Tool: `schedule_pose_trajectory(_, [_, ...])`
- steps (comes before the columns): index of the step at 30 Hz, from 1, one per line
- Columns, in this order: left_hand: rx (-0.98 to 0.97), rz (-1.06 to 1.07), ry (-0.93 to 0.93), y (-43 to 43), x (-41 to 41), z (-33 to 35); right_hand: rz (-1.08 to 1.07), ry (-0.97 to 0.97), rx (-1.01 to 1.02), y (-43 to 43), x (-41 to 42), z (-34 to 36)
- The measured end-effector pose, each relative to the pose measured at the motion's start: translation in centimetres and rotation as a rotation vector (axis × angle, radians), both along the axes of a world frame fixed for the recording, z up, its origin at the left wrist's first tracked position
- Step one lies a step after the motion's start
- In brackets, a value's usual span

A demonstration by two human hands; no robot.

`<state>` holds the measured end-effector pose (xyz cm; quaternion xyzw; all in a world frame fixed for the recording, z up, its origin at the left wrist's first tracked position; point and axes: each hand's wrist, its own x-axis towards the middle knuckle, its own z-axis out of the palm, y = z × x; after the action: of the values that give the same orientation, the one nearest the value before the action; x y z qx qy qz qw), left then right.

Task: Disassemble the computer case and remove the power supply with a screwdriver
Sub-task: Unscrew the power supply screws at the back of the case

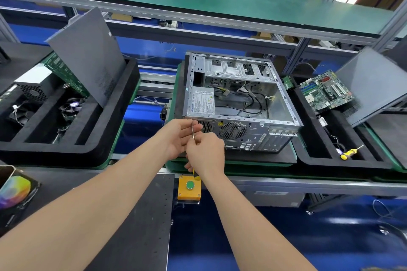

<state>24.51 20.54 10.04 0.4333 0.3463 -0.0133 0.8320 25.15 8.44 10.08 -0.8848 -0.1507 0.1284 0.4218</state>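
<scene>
An open grey computer case (248,124) lies on its side on a black pad, rear panel towards me. The power supply (202,102), with a white label, sits in its near left corner, loose cables beside it. My right hand (206,153) grips a yellow-handled screwdriver (193,132); its thin metal shaft points up at the case's near left edge. My left hand (179,136) is cupped beside the shaft, fingertips touching it near the tip. The handle is mostly hidden inside my right fist.
A black foam tray (66,134) at left holds a leaning side panel (88,55), a power supply and fans. Another tray (343,160) at right holds a motherboard (323,92), a panel and a second yellow screwdriver (350,153). A yellow button box (189,187) sits under my hands.
</scene>
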Motion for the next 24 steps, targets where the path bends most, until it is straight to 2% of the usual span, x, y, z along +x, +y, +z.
schedule_pose_trajectory(4, [-0.029, 0.028, -0.006, -0.1, 0.1, 0.0, 0.012, -0.100, -0.069, 0.2, -0.1, 0.2])
schedule_pose_trajectory(10, [-0.109, 0.084, 0.008, -0.5, 0.2, -0.3, 0.004, -0.064, -0.015, 0.1, -0.3, -0.3])
schedule_pose_trajectory(14, [-0.092, 0.053, -0.010, -0.6, 0.1, -0.6, 0.005, -0.052, 0.011, -0.3, -0.4, -0.6])
schedule_pose_trajectory(20, [0.093, 0.056, -0.062, -2.5, 0.7, -0.1, 0.025, -0.046, 0.042, -0.9, -0.2, -1.1])
schedule_pose_trajectory(24, [0.306, 0.129, -0.166, -4.7, 1.6, 1.0, -0.019, -0.043, 0.168, -2.0, 0.3, -0.9])
